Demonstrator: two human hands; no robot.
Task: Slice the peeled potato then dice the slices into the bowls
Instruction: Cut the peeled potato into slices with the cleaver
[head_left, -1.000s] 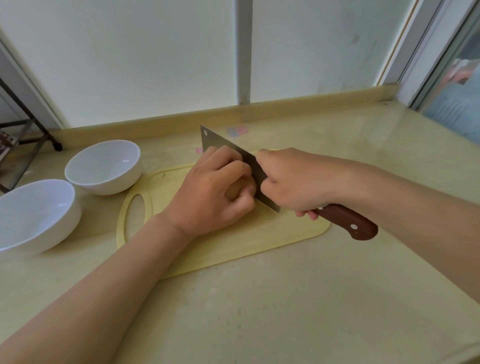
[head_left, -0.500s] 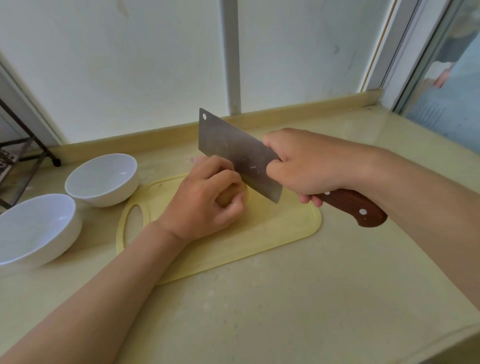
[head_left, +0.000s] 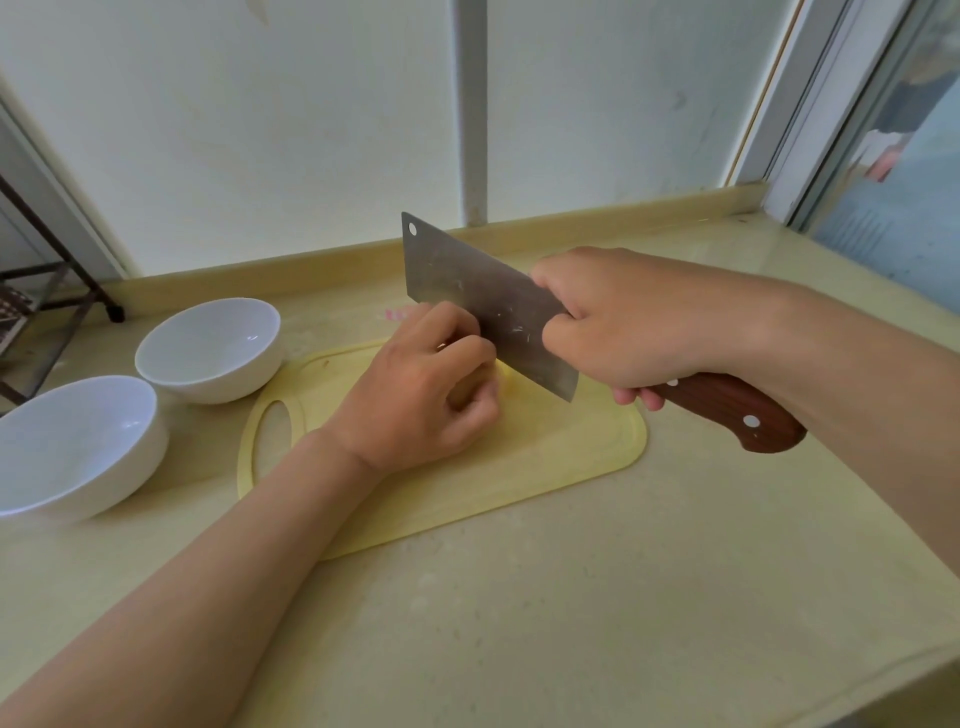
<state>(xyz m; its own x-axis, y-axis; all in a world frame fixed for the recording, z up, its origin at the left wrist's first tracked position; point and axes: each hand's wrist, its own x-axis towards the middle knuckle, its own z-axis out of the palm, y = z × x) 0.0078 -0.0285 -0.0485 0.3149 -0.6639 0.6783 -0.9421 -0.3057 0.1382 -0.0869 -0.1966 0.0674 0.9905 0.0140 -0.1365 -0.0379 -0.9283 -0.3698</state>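
Observation:
My left hand (head_left: 421, 395) curls over the peeled potato (head_left: 506, 382) on the yellow cutting board (head_left: 519, 467); only a pale sliver of potato shows past my fingers. My right hand (head_left: 623, 327) grips the brown wooden handle of a cleaver (head_left: 483, 301). The blade is lifted above the board, its flat side against my left knuckles. Two white bowls stand left of the board: a far bowl (head_left: 208, 348) and a near bowl (head_left: 72, 447), with nothing visible inside them.
The beige counter (head_left: 571, 597) stretches in front of the board to its edge at the lower right. A raised ledge and white wall run behind. A dark metal rack (head_left: 31, 291) stands at the far left. A window frame (head_left: 810, 104) rises at the right.
The cleaver has risen from the board, where it was down against the potato, to above my left hand. My left hand stays curled on the potato.

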